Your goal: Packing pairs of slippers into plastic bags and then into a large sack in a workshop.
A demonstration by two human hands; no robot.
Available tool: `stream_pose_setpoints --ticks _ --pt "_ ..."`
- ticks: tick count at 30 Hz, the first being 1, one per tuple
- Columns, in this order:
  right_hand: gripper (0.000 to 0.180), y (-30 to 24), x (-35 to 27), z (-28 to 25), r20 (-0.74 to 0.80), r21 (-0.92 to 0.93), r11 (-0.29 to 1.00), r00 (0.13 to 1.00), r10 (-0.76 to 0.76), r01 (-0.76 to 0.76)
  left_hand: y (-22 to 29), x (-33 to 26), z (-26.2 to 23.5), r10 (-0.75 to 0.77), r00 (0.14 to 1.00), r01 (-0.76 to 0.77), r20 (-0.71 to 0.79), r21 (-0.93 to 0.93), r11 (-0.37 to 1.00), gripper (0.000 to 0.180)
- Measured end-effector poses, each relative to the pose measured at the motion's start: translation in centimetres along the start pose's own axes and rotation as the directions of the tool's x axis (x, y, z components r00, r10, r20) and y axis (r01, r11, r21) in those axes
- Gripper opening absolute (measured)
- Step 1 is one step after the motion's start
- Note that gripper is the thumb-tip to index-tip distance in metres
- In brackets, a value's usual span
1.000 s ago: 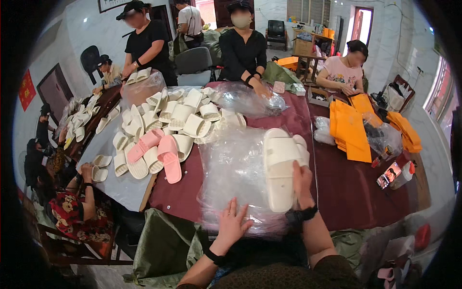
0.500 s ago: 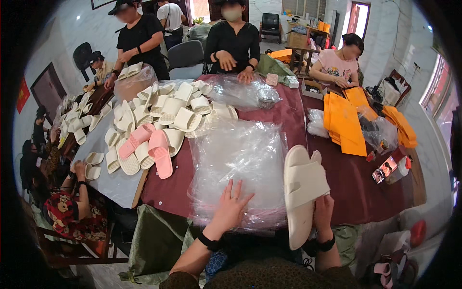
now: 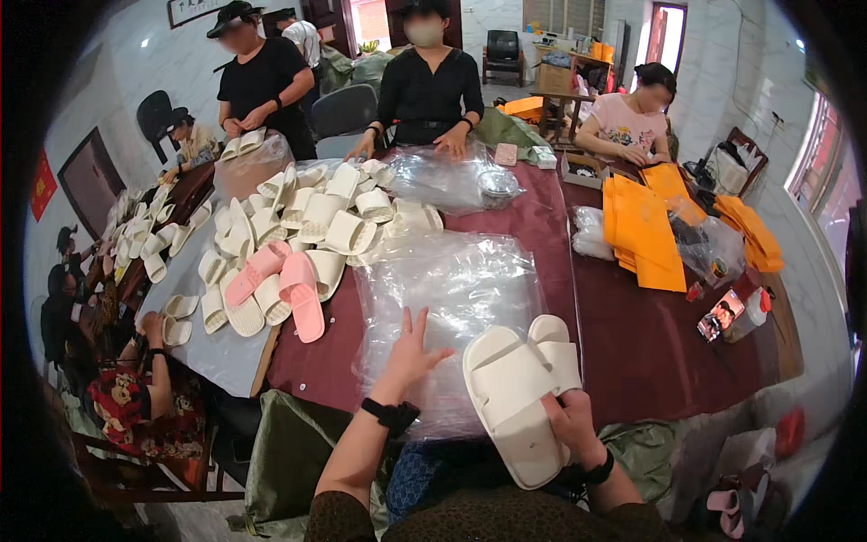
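Observation:
My right hand point(image 3: 575, 423) grips a pair of cream slippers point(image 3: 511, 397) at the near edge of the table, one slipper partly behind the other. Its fingers are closed on them by the strap. Over a flat stack of clear plastic bags point(image 3: 479, 280), my left hand point(image 3: 414, 354) is open with its fingers spread, holding nothing. Whether it touches the top bag I cannot tell. Beyond the stack on the left lies a heap of cream slippers point(image 3: 322, 217). Two pink slippers point(image 3: 302, 295) rest at the heap's near side.
Orange packets point(image 3: 643, 235) lie on the right of the maroon table point(image 3: 632, 361), near a phone point(image 3: 721, 316). A crumpled pile of clear plastic point(image 3: 447, 178) sits toward the far edge. Several people stand or sit around the tables. A green sack point(image 3: 307, 461) hangs below the near edge.
The pair of slippers in my right hand has moved left and tilted over, showing more of the second slipper. My left hand has shifted slightly left and up over the bags.

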State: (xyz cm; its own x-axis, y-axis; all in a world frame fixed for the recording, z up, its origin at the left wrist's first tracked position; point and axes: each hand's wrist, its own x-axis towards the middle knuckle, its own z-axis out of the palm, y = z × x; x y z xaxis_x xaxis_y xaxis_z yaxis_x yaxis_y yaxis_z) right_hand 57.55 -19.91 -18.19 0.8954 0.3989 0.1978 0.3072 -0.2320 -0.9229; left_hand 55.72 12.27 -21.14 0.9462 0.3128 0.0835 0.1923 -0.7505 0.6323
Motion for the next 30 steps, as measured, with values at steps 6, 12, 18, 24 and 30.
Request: stream_pose_setpoints --ticks 6,12,18,24,30 --pt "0.036 1.8 0.6 0.1 -0.029 -0.397 0.918 1.0 0.0 -0.012 2.4 -5.4 -1.3 0.339 0.932 -0.356 0.126 0.146 0.923 0.061" --pt "0.036 1.6 1.2 0.4 -0.025 -0.435 0.901 1.0 -0.005 -0.006 0.6 -7.7 -0.2 0.462 0.872 -0.478 0.165 0.074 0.875 0.05" --pt "0.034 0.3 1.2 -1.1 -0.135 -0.163 0.987 0.99 -0.035 0.013 0.8 -6.9 1.6 0.316 0.948 -0.315 0.048 -0.019 0.949 0.037" --pt "0.03 -0.1 0.1 -4.0 -0.159 -0.081 0.996 0.987 -0.034 0.021 1.7 -5.6 3.0 0.209 0.973 -0.216 -0.104 -0.066 0.974 0.024" --pt "0.023 -0.8 -1.0 -5.6 -0.196 0.058 0.997 0.98 -0.033 0.045 2.4 -5.0 3.1 0.16 0.971 -0.169 -0.178 -0.036 0.985 0.021"
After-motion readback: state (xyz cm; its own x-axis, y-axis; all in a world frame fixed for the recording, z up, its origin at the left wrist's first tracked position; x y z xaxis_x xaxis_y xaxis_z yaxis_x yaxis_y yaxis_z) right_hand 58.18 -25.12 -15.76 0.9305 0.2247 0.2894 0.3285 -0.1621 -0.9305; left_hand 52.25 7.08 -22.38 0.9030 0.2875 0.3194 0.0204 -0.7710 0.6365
